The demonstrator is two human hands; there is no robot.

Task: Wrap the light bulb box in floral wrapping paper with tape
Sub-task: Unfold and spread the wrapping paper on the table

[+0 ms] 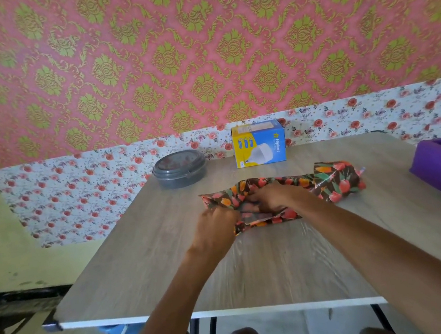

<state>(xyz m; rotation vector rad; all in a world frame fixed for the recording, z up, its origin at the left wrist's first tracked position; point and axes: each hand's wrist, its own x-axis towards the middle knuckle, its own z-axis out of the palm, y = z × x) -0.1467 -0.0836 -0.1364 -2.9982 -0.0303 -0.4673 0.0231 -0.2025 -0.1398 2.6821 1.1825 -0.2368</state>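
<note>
Just in front of the box (259,143), standing bare on the worktop (143,271), my left hand (214,221) and right hand (269,197) both grasp the crumpled paper (336,181); best, I judge, to spread it flat before setting the box on it.
</note>
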